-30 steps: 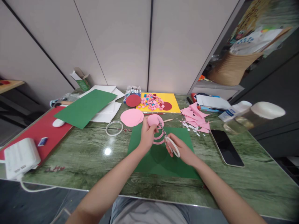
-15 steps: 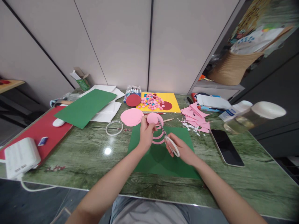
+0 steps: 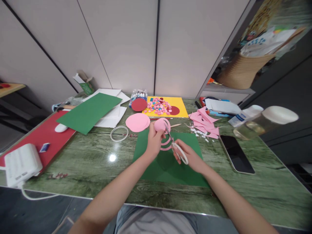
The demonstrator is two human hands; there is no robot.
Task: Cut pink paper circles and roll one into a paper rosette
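My left hand (image 3: 153,141) pinches a pink paper circle (image 3: 159,124) held above a green sheet (image 3: 170,165) on the table. A curled pink strip (image 3: 166,145) hangs from the circle, cut in a spiral. My right hand (image 3: 188,156) is closed on white-handled scissors (image 3: 179,150), whose blades (image 3: 168,131) reach into the circle's edge. Both hands are close together over the green sheet.
Pink circles (image 3: 137,122), a tape ring (image 3: 119,133), pink scraps (image 3: 204,122) and a yellow sheet with small pink pieces (image 3: 159,106) lie behind. A phone (image 3: 236,153), a jar (image 3: 265,122), a green sheet (image 3: 89,112), red mat (image 3: 44,136) and white device (image 3: 20,164) surround them.
The pink circle has turned slightly in my left hand and the scissors have worked a little further along its edge; the hanging strip has shifted. Nothing else moved.
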